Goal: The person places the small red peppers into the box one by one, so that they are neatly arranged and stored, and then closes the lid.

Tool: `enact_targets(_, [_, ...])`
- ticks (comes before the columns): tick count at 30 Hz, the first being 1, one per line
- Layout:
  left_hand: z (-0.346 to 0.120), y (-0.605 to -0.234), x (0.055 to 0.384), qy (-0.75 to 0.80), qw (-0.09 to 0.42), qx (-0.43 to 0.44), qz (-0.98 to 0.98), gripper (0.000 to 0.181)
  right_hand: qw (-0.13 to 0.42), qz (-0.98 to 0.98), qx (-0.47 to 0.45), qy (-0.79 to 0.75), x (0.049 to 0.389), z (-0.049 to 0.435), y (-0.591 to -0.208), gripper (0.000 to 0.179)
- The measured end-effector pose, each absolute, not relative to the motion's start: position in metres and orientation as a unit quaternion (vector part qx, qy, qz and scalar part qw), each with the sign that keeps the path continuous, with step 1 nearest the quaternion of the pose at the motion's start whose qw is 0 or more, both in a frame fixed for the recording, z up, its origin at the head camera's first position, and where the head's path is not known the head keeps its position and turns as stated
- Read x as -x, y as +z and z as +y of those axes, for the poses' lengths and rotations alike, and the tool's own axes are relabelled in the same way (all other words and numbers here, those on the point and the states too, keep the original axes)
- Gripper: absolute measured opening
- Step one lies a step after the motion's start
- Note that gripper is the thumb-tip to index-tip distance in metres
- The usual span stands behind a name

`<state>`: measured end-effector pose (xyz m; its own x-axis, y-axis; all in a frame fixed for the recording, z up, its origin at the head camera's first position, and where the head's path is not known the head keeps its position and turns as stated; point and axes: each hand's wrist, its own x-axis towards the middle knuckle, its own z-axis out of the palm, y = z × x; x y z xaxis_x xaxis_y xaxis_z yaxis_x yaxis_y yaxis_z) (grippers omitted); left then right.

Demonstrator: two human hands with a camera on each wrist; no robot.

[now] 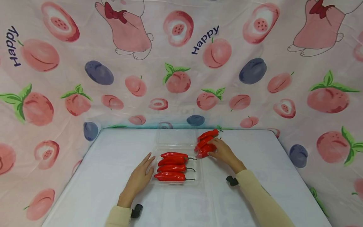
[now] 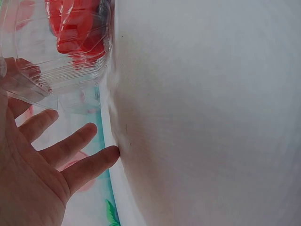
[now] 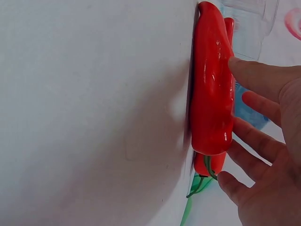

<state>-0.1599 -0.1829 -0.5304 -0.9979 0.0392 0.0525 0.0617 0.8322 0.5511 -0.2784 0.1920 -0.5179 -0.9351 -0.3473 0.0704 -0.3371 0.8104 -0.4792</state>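
Note:
Several red chili peppers (image 1: 171, 176) lie side by side in a clear plastic clamshell box (image 1: 198, 181), their green stems pointing right. My left hand (image 1: 139, 178) is at the box's left side with its fingers spread; in the left wrist view part of the hand (image 2: 33, 174) shows through the clear plastic. To the right of the box, 3 more red peppers (image 1: 208, 135) lie stacked front to back. My right hand (image 1: 225, 154) reaches over the nearest of these. In the right wrist view the thumb meets that pepper's (image 3: 211, 89) upper edge, and the loosely bent fingers extend behind it.
The box's transparent lid (image 1: 177, 137) is folded back toward the rear edge of the white table (image 1: 244, 148). Behind the table hangs a pink fruit-patterned cloth (image 1: 153, 69). A black wrist device (image 1: 232, 181) is on the right wrist, another (image 1: 137, 211) on the left.

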Motion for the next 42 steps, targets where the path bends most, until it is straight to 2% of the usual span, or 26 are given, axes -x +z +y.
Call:
enact_targets(13, [-0.182,-0.531,0.161,-0.288,0.028,0.024,-0.957,0.053,0.019,0.958,0.171,-0.228,0.276,0.193,-0.525,0.046])
enact_targets(22, [-0.184,-0.531,0.161,-0.293,0.020,0.027,-0.956,0.052,0.046,0.957,0.143,-0.248,0.267,0.195,-0.521,0.050])
enact_targets(42, [-0.182,-0.531,0.160,-0.283,0.032,0.027,-0.958,0.052,0.055,0.957,0.111,-0.264,0.256,0.203,-0.523,0.051])
